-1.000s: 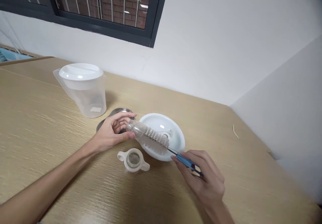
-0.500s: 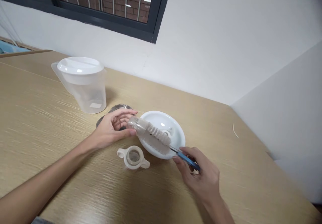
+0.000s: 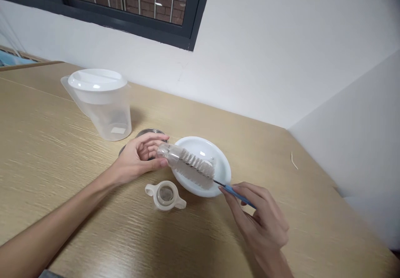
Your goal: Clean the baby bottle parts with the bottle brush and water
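Between the thumb and fingers of my left hand (image 3: pixel 137 155) is a small clear bottle (image 3: pixel 170 154), tilted with its mouth toward the right. A bottle brush (image 3: pixel 196 169) with white bristles has its tip in the bottle's mouth, while most of the bristles show outside. My right hand (image 3: pixel 262 215) is closed round the brush's blue handle. Under the brush stands a white bowl (image 3: pixel 223 172), with a small white piece in it partly hidden by the bristles. Just in front lies a whitish two-handled ring (image 3: pixel 180 203) with a clear middle.
A translucent pitcher (image 3: pixel 108 113) with a white lid stands at the back left. Behind my left hand, a round metal dish (image 3: pixel 151 131) is partly covered. On the right of the wooden table (image 3: pixel 312 219) lies a thin pale strip (image 3: pixel 294 160). A wall and window rise behind.
My right hand has shifted a little to the right and turned slightly with the brush handle. The bottle in my left hand stays almost where it was.
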